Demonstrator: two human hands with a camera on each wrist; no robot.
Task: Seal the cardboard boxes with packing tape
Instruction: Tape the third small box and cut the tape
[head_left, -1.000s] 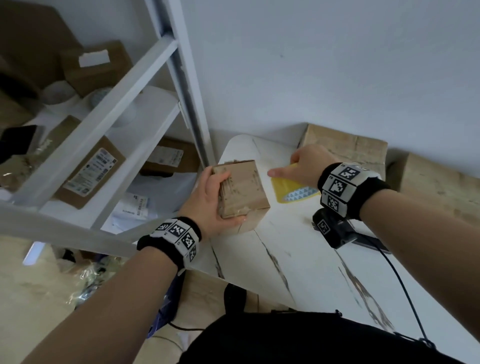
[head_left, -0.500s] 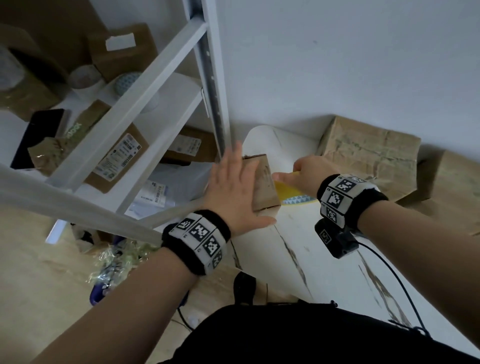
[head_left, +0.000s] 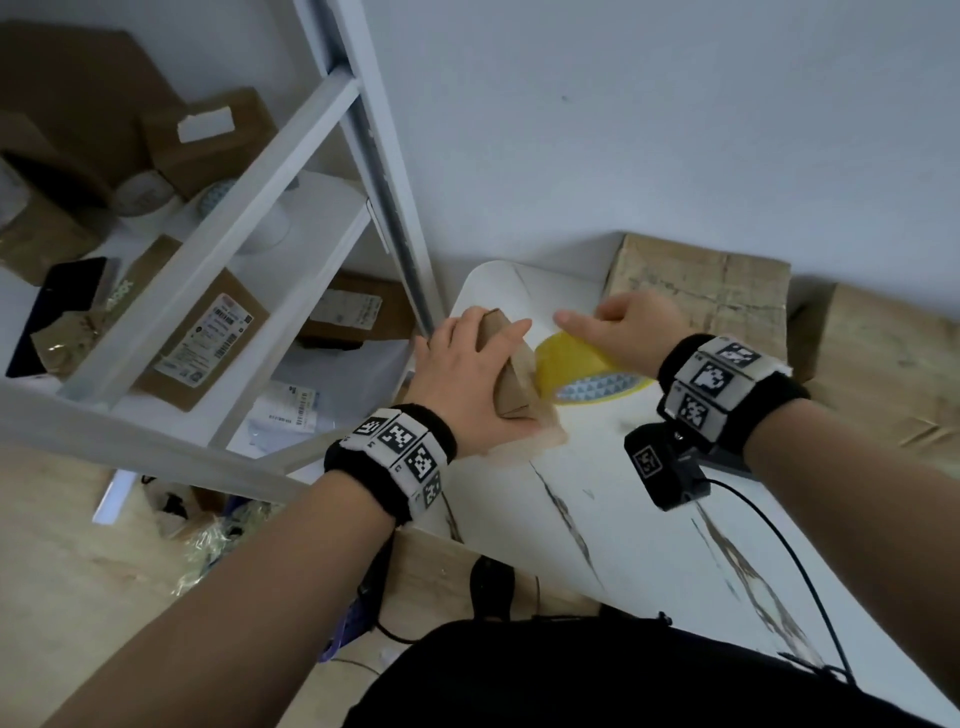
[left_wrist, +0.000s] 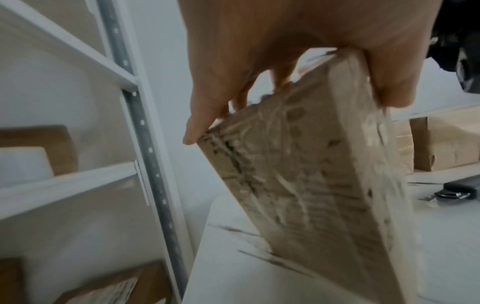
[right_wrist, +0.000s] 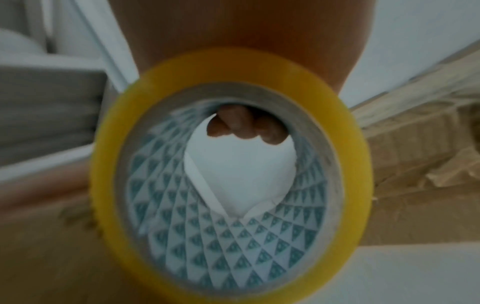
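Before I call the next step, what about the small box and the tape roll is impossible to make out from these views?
- Small box, head view: the left hand covers most of it; seam state unknown.
- Same box, left wrist view: motion blur smears the tape layers.
- Tape roll, head view: the right hand and box hide the free end.
- Right wrist view: the roll fills the frame, blurred.

The left hand (head_left: 462, 374) covers most of the small cardboard box (head_left: 511, 382) in the head view, so its top face is hidden. In the left wrist view the box (left_wrist: 306, 185) is motion-blurred and runs off the bottom edge. The tape roll (right_wrist: 231, 174) under the right hand (head_left: 631, 332) is blurred; only fingertips (right_wrist: 241, 127) show through its core.
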